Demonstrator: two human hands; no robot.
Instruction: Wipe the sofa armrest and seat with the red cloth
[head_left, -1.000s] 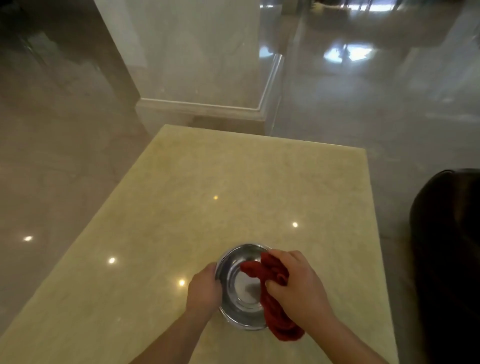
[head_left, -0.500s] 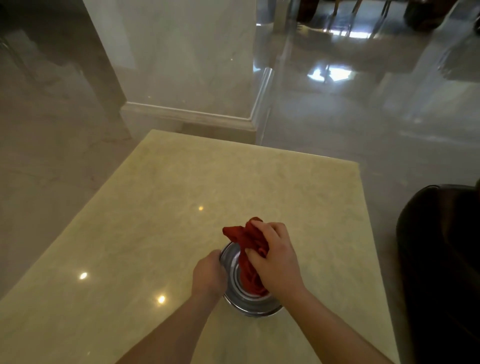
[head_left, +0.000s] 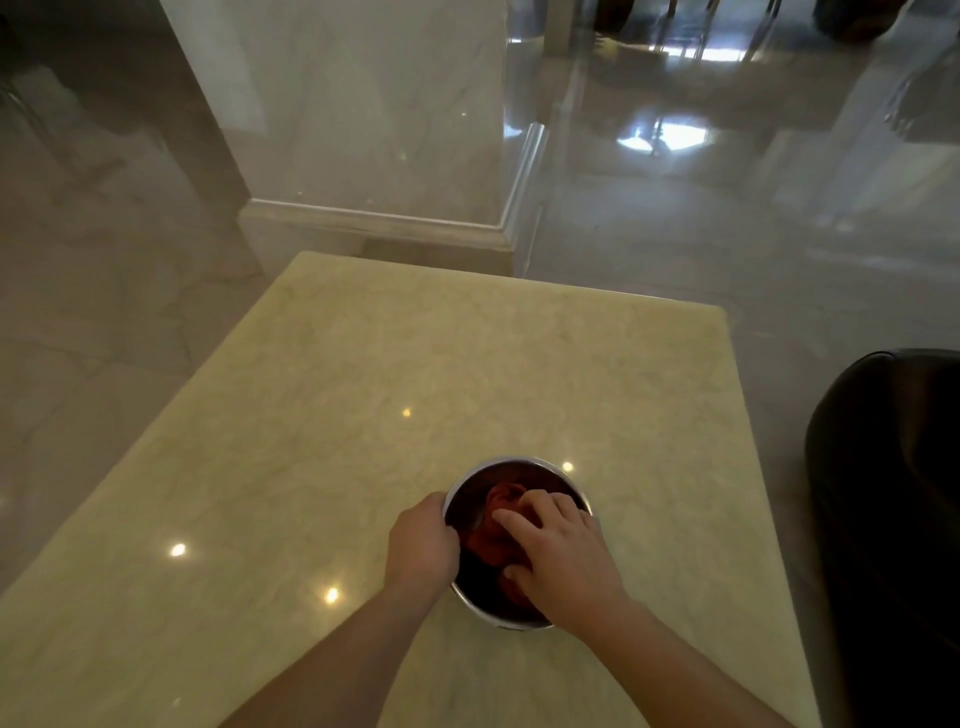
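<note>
I have the right hand (head_left: 558, 556), fingers (head_left: 522, 521) curled into the red cloth (head_left: 496, 543), down in the metal bowl (head_left: 519, 464) on the table (head_left: 363, 389); the left hand (head_left: 423, 545) grips the rim. By my reading, no wiping has begun: the dark sofa (head_left: 883, 493) at right lies untouched.

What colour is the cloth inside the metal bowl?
Red; the cloth, under the right hand in the bowl, shows best in the head view.
</note>
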